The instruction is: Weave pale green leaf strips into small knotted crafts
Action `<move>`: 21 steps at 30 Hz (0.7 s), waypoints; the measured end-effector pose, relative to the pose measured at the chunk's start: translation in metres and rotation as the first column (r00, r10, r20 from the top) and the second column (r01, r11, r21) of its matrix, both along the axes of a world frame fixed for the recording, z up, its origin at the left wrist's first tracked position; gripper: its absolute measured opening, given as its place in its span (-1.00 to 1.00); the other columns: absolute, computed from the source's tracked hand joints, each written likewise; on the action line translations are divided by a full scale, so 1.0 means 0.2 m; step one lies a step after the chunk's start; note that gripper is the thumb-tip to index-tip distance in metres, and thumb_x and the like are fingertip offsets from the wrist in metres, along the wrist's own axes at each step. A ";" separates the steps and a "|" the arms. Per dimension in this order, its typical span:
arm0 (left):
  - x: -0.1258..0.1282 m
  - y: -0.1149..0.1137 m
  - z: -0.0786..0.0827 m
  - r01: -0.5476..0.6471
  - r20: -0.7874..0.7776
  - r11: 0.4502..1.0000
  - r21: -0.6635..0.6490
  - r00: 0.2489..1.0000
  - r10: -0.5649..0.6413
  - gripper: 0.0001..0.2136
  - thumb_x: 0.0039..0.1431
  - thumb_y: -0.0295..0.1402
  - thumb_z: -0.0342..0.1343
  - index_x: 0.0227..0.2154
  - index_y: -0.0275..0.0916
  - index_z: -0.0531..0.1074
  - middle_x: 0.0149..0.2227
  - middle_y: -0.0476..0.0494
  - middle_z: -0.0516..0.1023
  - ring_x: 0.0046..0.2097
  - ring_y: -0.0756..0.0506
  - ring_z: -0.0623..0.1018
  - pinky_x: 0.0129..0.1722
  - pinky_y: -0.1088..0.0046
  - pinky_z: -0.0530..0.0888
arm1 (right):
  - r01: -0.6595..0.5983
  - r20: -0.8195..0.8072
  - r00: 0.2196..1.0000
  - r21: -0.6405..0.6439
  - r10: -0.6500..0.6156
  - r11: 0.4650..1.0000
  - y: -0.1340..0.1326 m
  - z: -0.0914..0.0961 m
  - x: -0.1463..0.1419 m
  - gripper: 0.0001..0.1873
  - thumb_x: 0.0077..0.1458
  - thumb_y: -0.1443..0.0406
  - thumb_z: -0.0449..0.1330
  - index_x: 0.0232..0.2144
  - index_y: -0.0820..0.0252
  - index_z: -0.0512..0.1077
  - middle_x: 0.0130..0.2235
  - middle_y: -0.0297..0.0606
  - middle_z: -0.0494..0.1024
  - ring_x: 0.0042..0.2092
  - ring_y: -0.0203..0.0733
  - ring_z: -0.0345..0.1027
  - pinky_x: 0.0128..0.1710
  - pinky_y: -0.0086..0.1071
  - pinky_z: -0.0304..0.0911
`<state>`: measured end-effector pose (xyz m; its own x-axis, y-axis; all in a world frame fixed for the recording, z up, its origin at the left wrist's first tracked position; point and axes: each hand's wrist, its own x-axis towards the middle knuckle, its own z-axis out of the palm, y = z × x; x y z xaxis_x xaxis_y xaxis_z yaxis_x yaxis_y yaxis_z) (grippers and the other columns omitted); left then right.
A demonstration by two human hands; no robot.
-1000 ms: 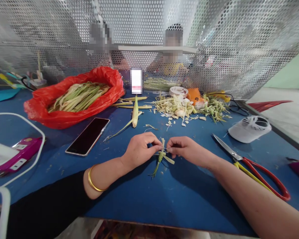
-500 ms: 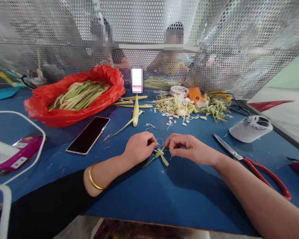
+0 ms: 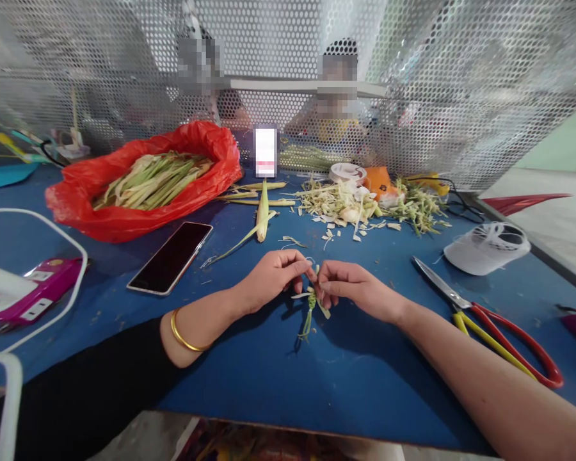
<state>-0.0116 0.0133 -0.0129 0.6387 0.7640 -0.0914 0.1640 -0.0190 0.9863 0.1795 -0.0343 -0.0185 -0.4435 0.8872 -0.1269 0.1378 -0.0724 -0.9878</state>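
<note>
My left hand and my right hand meet at the middle of the blue table, fingertips almost touching. Both pinch the top of a small woven green leaf piece, which hangs down between them with its thin tail pointing at me. A fine white thread loops above the pinch. A gold bangle sits on my left wrist, below a black sleeve.
A red bag of leaf strips lies at the back left, a dark phone beside it. Leaf trimmings are heaped at the back. Red-handled scissors and a white fan lie right. A perforated screen with people behind it closes off the far edge.
The woven piece swung from lying slanted to the left to hanging straight down. My hands drew closer together and my right hand's fingers tightened onto its top.
</note>
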 end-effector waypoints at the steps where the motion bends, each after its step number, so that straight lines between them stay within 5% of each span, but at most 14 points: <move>1: 0.00 0.00 0.00 0.008 0.018 1.000 -0.017 1.000 -0.008 -0.76 0.21 -0.23 0.03 -0.46 -0.27 0.44 -0.58 0.02 0.43 -0.56 0.07 0.32 -0.54 0.54 0.22 | -0.002 0.001 1.000 0.005 0.002 1.000 0.00 0.00 0.00 -0.81 0.08 0.19 0.16 -0.45 0.18 0.30 -0.47 -0.36 0.44 -0.46 -0.33 0.30 -0.42 -0.41 0.16; 5: 0.00 0.00 -0.01 0.051 0.036 0.999 0.013 0.998 -0.051 -0.75 0.23 -0.22 0.00 -0.49 -0.26 0.34 -0.46 -0.02 0.48 -0.56 0.09 0.27 -0.52 0.53 0.24 | -0.001 0.008 1.000 0.024 0.001 1.000 0.01 0.00 0.01 -0.79 0.08 0.17 0.18 -0.45 0.18 0.31 -0.46 -0.36 0.43 -0.45 -0.33 0.28 -0.41 -0.40 0.18; 16: 0.02 0.00 -0.02 0.087 -0.190 0.958 0.273 0.981 -0.034 -0.76 0.23 -0.33 -0.04 -0.56 -0.23 0.30 -0.60 0.08 0.36 -0.55 0.07 0.29 -0.47 0.55 0.25 | -0.019 0.094 0.996 0.081 0.012 0.997 0.00 0.00 0.00 -0.79 0.09 0.22 0.16 -0.50 0.16 0.26 -0.48 -0.40 0.33 -0.44 -0.33 0.21 -0.38 -0.39 0.20; 21: 0.01 0.00 -0.02 0.101 -0.207 0.957 0.271 0.977 -0.044 -0.75 0.21 -0.30 -0.01 -0.58 -0.24 0.31 -0.61 0.08 0.36 -0.57 0.09 0.27 -0.52 0.57 0.23 | -0.022 0.124 0.992 0.097 0.010 0.995 0.00 0.01 0.01 -0.80 0.09 0.22 0.17 -0.50 0.16 0.28 -0.48 -0.40 0.34 -0.44 -0.33 0.21 -0.38 -0.39 0.18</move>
